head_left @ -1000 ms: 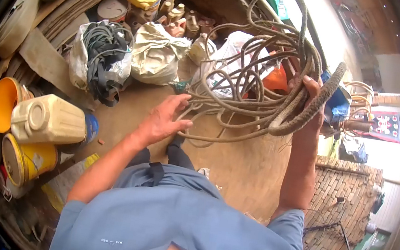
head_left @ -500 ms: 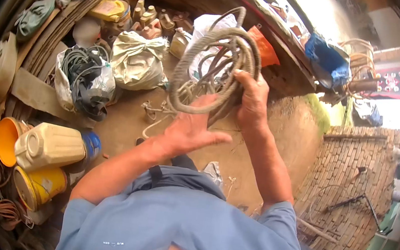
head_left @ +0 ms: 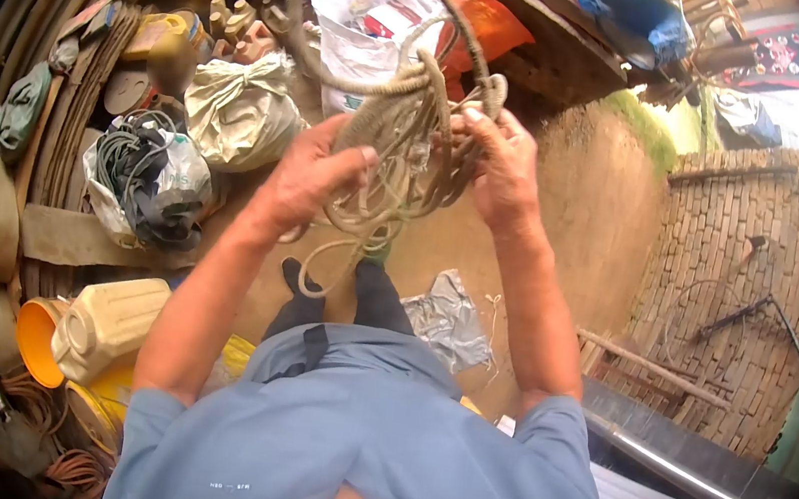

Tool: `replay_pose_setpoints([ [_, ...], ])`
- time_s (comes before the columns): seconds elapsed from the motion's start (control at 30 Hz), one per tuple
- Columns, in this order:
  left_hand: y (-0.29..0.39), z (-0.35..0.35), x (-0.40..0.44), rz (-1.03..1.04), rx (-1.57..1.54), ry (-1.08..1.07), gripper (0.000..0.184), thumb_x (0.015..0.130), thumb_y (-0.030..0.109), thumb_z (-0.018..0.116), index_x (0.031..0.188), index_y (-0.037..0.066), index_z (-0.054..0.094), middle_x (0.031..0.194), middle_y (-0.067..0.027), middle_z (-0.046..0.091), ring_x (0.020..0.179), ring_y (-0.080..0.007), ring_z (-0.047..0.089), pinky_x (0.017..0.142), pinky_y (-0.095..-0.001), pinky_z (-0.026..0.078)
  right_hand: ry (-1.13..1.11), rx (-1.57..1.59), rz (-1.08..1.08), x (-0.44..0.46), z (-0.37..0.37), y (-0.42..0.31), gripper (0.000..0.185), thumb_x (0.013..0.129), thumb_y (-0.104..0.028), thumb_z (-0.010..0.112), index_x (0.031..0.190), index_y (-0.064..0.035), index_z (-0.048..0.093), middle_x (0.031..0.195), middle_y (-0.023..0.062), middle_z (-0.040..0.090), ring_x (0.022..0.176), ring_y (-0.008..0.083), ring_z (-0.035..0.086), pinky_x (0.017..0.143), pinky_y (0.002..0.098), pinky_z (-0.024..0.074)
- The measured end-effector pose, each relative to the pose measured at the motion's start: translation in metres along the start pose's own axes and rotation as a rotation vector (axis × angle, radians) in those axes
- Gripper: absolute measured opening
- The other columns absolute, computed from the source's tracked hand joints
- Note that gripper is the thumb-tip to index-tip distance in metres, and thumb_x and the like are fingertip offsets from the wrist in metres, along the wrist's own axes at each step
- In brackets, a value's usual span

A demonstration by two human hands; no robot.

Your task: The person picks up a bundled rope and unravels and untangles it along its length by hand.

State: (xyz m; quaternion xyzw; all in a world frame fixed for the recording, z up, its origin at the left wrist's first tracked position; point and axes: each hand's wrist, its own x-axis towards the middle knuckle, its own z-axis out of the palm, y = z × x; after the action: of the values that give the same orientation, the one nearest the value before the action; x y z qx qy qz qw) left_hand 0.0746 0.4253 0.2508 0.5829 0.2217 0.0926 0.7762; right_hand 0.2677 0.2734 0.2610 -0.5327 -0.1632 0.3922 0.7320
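Note:
A coiled beige rope (head_left: 400,133) hangs between my two hands in front of my body. One wide loop of it stands out at the top, and thinner loose loops dangle below towards my feet. My right hand (head_left: 506,168) is closed on the bunched coils at their right side, thumb on top. On the other side, my left hand (head_left: 313,178) is closed round the rope's left strands; its thumb shows, while most of its fingers are hidden behind.
Beyond the rope stand a white bag (head_left: 374,19) and an orange bag (head_left: 485,24). To the left are a tied sack (head_left: 241,113), a bag of dark hoses (head_left: 152,177), a jerrycan (head_left: 107,327) and buckets. A grey plastic sheet (head_left: 451,317) lies by my feet; brick paving (head_left: 728,283) is at right.
My left hand has gone from flat and open under the coil to closed on its left side. The coil has spread, with one large loop swung up and left.

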Motion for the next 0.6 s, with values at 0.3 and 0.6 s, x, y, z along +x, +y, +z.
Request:
replay_pose_setpoints([
  [0.3, 0.046, -0.011, 0.032, 0.131, 0.009, 0.196, 0.036, 0.097, 0.018, 0.067, 0.130, 0.003, 0.064, 0.097, -0.0022, 0.069, 0.073, -0.0066, 0.062, 0.066, -0.0222, 0.052, 0.395, 0.300, -0.166, -0.003, -0.169, -0.042, 0.018, 0.100, -0.018, 0.064, 0.105, -0.0004, 0.063, 0.097, 0.0191, 0.073, 0.081, 0.0283, 0.073, 0.076, 0.0429, 0.0629],
  [0.6, 0.116, -0.006, 0.089, 0.404, -0.134, 0.104, 0.049, 0.104, 0.020, 0.062, 0.144, -0.005, 0.050, 0.103, -0.0068, 0.068, 0.087, -0.0123, 0.068, 0.078, -0.0288, 0.062, 0.597, 0.353, -0.261, -0.007, -0.294, -0.075, 0.023, 0.099, -0.017, 0.068, 0.112, 0.0004, 0.060, 0.107, 0.0192, 0.070, 0.096, 0.0339, 0.072, 0.081, 0.0472, 0.0616],
])
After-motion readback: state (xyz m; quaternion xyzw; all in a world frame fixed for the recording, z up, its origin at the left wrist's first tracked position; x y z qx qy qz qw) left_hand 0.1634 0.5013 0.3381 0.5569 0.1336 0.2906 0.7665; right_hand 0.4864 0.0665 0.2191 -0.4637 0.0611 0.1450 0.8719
